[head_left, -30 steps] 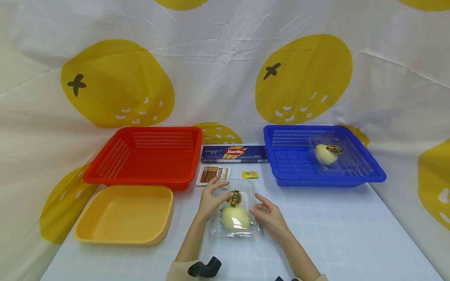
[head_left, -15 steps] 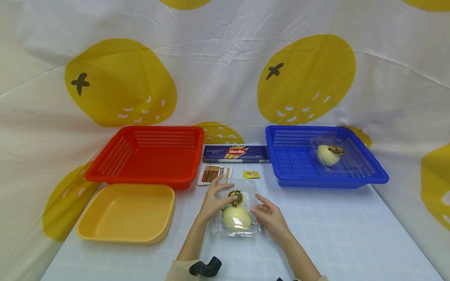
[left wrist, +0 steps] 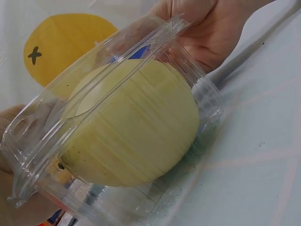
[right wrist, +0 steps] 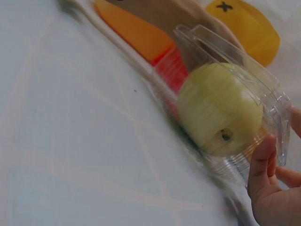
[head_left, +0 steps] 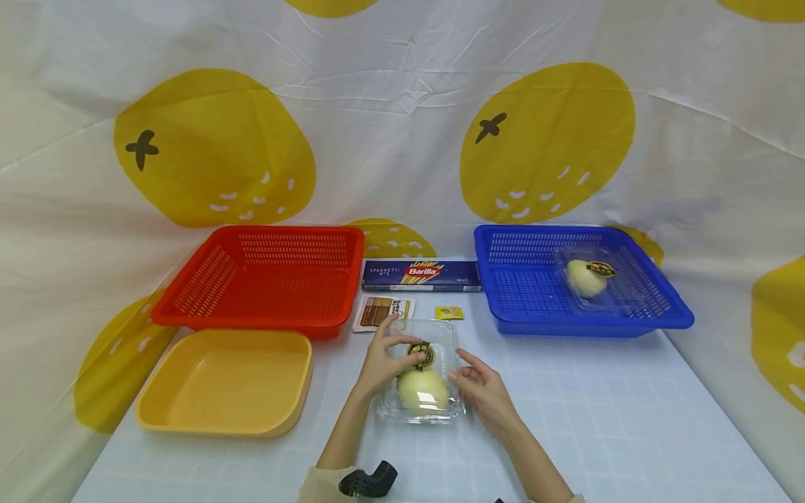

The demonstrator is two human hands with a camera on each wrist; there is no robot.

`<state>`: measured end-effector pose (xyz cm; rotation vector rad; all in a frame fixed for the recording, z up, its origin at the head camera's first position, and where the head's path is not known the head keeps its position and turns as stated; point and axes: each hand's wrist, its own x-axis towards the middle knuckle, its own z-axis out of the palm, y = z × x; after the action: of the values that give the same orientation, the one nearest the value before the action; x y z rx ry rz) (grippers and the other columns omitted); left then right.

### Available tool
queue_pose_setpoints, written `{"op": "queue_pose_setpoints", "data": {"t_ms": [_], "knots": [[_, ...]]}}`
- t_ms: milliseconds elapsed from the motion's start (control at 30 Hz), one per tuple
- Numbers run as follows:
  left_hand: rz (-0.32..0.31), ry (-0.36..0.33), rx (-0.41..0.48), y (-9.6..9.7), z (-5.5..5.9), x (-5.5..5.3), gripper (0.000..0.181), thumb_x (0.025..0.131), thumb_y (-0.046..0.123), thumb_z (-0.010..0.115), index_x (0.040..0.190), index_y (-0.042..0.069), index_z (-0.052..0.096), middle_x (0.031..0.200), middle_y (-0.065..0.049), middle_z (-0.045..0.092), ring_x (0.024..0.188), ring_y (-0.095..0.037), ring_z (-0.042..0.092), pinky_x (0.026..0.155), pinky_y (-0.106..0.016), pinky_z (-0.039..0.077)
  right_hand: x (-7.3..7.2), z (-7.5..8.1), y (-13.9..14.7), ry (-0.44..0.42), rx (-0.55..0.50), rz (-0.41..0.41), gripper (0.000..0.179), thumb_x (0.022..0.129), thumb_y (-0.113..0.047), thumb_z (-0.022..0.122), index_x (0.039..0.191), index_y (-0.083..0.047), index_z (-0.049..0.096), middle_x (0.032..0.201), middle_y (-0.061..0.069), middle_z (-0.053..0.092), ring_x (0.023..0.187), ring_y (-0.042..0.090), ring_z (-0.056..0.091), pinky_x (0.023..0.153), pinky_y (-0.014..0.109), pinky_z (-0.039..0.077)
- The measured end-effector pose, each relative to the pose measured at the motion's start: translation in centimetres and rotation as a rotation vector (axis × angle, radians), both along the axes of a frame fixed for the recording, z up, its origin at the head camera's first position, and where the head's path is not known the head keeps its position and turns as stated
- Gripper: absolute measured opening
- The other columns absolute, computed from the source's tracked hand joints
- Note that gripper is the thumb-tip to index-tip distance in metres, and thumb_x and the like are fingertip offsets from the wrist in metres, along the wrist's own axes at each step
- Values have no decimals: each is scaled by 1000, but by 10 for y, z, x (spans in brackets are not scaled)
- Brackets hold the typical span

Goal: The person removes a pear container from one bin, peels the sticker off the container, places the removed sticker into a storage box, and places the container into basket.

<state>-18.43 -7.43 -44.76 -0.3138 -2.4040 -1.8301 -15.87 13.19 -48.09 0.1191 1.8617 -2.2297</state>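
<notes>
A clear plastic clamshell box (head_left: pixel 420 412) lies on the table with a round pale yellow-green fruit (head_left: pixel 424 391) inside, at the end nearer the person. A black-and-gold sticker (head_left: pixel 420 355) is on its lid. My left hand (head_left: pixel 382 360) grips the box's left side, thumb over the lid by the sticker and fingers spread along the edge. My right hand (head_left: pixel 487 391) holds the right edge between thumb and fingers; in the right wrist view its fingers (right wrist: pixel 263 162) are bent at the rim. In the left wrist view the lid looks closed over the fruit (left wrist: pixel 136 122).
Behind the box lie a spaghetti box (head_left: pixel 421 275), a brown-and-white packet (head_left: pixel 382 312) and a small yellow sachet (head_left: pixel 449 313). At the left are a red basket (head_left: pixel 264 325) and a yellow tub (head_left: pixel 223 426). A blue basket (head_left: pixel 585 325) at the right holds another boxed fruit (head_left: pixel 585 278).
The left thumb has shifted slightly right across the lid by the sticker. The head view has moved a little; the box and the right hand stay in place.
</notes>
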Motion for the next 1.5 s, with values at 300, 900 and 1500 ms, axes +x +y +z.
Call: {"op": "queue_pose_setpoints", "data": {"t_ms": [300, 900, 1500], "knots": [[42, 57, -25, -2, -21, -6, 37, 70, 17, 82, 103, 3, 72, 148, -18, 32, 135, -42, 27, 105, -66, 19, 1, 1, -1, 4, -4, -1, 67, 80, -2, 68, 140, -2, 39, 88, 3, 54, 66, 6, 48, 57, 16, 42], [117, 123, -61, -2, -21, -3, 28, 67, 21, 84, 88, 5, 74, 142, -22, 40, 130, -44, 35, 104, -65, 22, 2, -2, -1, 26, 4, -7, 65, 81, -3, 68, 140, -2, 40, 88, 3, 54, 63, 5, 45, 53, 16, 38], [138, 455, -139, 2, -20, -6, 37, 61, 10, 86, 92, -3, 72, 103, -16, 68, 107, -36, 56, 97, -52, 38, 1, -4, -1, 48, 9, -10, 65, 82, -2, 67, 140, 0, 39, 88, 3, 55, 64, 5, 46, 54, 15, 40]]}}
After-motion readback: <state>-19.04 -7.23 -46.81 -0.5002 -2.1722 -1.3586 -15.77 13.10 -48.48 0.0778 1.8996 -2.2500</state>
